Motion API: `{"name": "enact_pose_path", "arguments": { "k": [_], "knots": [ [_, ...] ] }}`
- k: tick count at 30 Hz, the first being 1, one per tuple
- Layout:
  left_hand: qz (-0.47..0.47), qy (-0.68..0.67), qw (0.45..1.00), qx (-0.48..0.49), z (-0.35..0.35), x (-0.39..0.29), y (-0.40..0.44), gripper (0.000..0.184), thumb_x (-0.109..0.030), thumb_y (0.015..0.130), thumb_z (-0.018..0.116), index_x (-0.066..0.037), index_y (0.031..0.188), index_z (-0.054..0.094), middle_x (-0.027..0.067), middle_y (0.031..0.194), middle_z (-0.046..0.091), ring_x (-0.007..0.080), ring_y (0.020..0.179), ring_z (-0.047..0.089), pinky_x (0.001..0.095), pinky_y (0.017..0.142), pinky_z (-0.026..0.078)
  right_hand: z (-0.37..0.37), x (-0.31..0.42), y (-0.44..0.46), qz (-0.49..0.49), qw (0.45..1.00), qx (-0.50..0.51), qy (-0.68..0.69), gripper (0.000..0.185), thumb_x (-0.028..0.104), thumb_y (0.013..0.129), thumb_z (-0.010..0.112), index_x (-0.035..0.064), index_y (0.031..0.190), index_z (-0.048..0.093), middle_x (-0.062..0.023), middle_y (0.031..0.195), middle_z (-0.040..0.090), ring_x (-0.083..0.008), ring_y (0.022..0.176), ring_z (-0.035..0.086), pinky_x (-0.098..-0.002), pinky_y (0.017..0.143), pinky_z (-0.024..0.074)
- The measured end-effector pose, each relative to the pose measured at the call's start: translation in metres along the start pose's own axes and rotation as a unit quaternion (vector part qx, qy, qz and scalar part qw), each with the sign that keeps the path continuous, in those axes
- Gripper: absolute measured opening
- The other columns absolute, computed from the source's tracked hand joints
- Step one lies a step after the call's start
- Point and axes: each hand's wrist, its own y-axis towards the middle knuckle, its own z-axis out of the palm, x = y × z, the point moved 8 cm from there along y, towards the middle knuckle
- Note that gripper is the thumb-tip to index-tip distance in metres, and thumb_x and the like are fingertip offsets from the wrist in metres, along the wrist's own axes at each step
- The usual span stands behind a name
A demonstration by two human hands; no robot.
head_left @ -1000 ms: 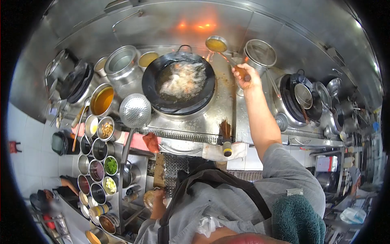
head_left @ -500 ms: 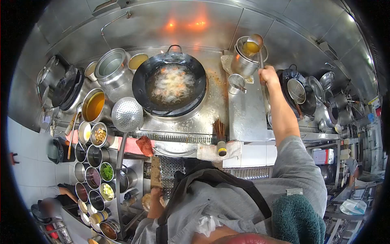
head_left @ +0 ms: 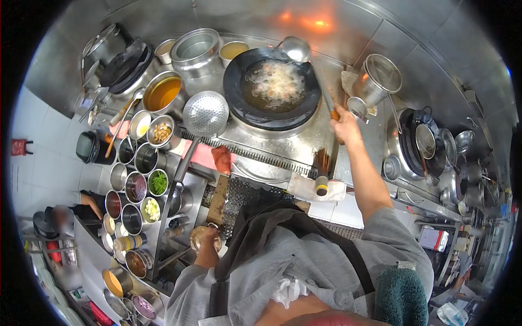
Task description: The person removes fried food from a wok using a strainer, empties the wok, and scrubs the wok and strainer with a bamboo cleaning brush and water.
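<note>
My right hand [head_left: 346,126] is closed around the wooden handle of a long metal ladle [head_left: 324,87]. The ladle's bowl is over the far rim of a black wok [head_left: 238,89], whose pale pieces of food bubble in oil [head_left: 276,84]. Down at the lower left, my left hand [head_left: 205,237] is at a round, see-through container [head_left: 194,242]. Its fingers are hidden, so whether they grip anything does not show. Left of the wok lies a large perforated skimmer [head_left: 205,113], with its handle pointing toward me.
Pots of liquid, including one with orange-brown oil [head_left: 163,93], stand left of the wok. Several ingredient tins, one with green vegetables [head_left: 157,182], fill the left side. A strainer pot [head_left: 375,81] and a bamboo brush [head_left: 322,171] are on the right. Another person's arm [head_left: 92,204] shows far left.
The ladle in my right hand has moved left from above the strainer pot to the wok's far rim. My view has turned, so the stove appears farther right. My left hand stays by the container.
</note>
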Motion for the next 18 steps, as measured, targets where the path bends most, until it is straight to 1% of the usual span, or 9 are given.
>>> {"name": "enact_pose_path", "arguments": {
  "k": [2, 6, 8, 10, 11, 13, 14, 15, 18],
  "knots": [
    [-0.102, 0.201, 0.964, -0.144, -0.018, 0.018, 0.011, 0.021, -0.023, 0.086, 0.049, -0.006, 0.086, 0.062, 0.0102, 0.077, 0.064, 0.0245, 0.068, 0.063, 0.0402, 0.057, 0.051, 0.039, 0.005, 0.004, 0.086, 0.992, 0.079, 0.057, 0.058, 0.010, 0.071, 0.059, 0.0016, 0.128, 0.049, -0.0253, 0.104, 0.062, -0.0325, 0.090, 0.064, -0.0367, 0.079, 0.0489],
    [-0.023, 0.049, 0.993, -0.107, 0.000, -0.003, -0.056, 0.019, -0.017, 0.089, 0.043, -0.007, 0.091, 0.059, 0.0065, 0.070, 0.057, 0.0193, 0.059, 0.056, 0.0373, 0.044, 0.047, 0.084, 0.049, 0.006, 0.018, 0.994, 0.107, 0.012, 0.054, 0.011, 0.072, 0.059, 0.0007, 0.124, 0.051, -0.0245, 0.105, 0.062, -0.0364, 0.100, 0.060, -0.0389, 0.087, 0.0464],
    [-0.066, 0.190, 0.980, 0.000, -0.003, 0.038, -0.035, 0.016, -0.013, 0.088, 0.043, -0.009, 0.092, 0.058, 0.0047, 0.073, 0.056, 0.0184, 0.059, 0.055, 0.0361, 0.045, 0.045, 0.099, 0.060, 0.007, -0.004, 0.993, 0.102, -0.057, 0.048, 0.010, 0.073, 0.058, -0.0003, 0.120, 0.054, -0.0238, 0.102, 0.062, -0.0365, 0.101, 0.060, -0.0390, 0.087, 0.0465],
    [-0.017, 0.345, 0.933, 0.096, -0.009, 0.088, -0.012, 0.016, -0.012, 0.088, 0.043, -0.010, 0.092, 0.058, 0.0038, 0.075, 0.056, 0.0177, 0.060, 0.055, 0.0348, 0.045, 0.044, 0.112, 0.059, 0.006, -0.018, 0.994, 0.089, -0.058, 0.038, 0.008, 0.073, 0.057, -0.0024, 0.109, 0.057, -0.0230, 0.093, 0.064, -0.0356, 0.092, 0.063, -0.0388, 0.081, 0.0491],
    [0.226, 0.212, 0.951, 0.015, 0.009, 0.012, -0.093, 0.015, -0.012, 0.088, 0.044, -0.011, 0.093, 0.058, 0.0030, 0.074, 0.055, 0.0169, 0.058, 0.055, 0.0362, 0.047, 0.047, 0.119, 0.053, 0.004, 0.019, 0.992, 0.119, -0.021, 0.033, 0.007, 0.073, 0.057, -0.0024, 0.105, 0.058, -0.0215, 0.086, 0.064, -0.0333, 0.080, 0.063, -0.0383, 0.072, 0.0503],
    [-0.044, 0.094, 0.994, 0.032, -0.009, 0.106, -0.031, 0.016, -0.012, 0.088, 0.044, -0.011, 0.093, 0.059, 0.0032, 0.073, 0.055, 0.0180, 0.057, 0.055, 0.0384, 0.049, 0.048, 0.126, 0.042, 0.005, 0.055, 0.987, 0.150, 0.012, 0.029, 0.006, 0.074, 0.058, -0.0024, 0.101, 0.059, -0.0201, 0.079, 0.064, -0.0310, 0.069, 0.064, -0.0378, 0.063, 0.0515],
    [-0.173, 0.041, 0.984, 0.015, -0.015, 0.140, -0.018, 0.016, -0.012, 0.087, 0.044, -0.011, 0.093, 0.059, 0.0033, 0.072, 0.054, 0.0185, 0.057, 0.055, 0.0396, 0.050, 0.049, 0.135, 0.032, 0.006, 0.112, 0.962, 0.182, 0.168, 0.023, 0.007, 0.073, 0.059, -0.0020, 0.095, 0.059, -0.0175, 0.073, 0.063, -0.0267, 0.061, 0.061, -0.0352, 0.055, 0.0494],
    [-0.144, 0.287, 0.944, 0.078, -0.008, 0.141, -0.020, 0.016, -0.013, 0.087, 0.045, -0.011, 0.091, 0.060, 0.0045, 0.071, 0.054, 0.0188, 0.058, 0.055, 0.0421, 0.053, 0.050, 0.144, 0.027, 0.005, 0.166, 0.909, 0.209, 0.319, 0.018, 0.007, 0.073, 0.060, -0.0016, 0.089, 0.059, -0.0148, 0.068, 0.062, -0.0225, 0.052, 0.058, -0.0325, 0.048, 0.0473],
    [-0.290, 0.131, 0.947, -0.037, -0.017, 0.157, -0.035, 0.014, -0.014, 0.086, 0.048, -0.010, 0.090, 0.061, 0.0063, 0.072, 0.056, 0.0194, 0.059, 0.056, 0.0407, 0.053, 0.050, 0.139, 0.040, 0.008, 0.197, 0.823, 0.195, 0.496, 0.021, 0.007, 0.074, 0.062, -0.0025, 0.092, 0.058, -0.0118, 0.072, 0.062, -0.0168, 0.049, 0.055, -0.0273, 0.040, 0.0423]
  ]
}}
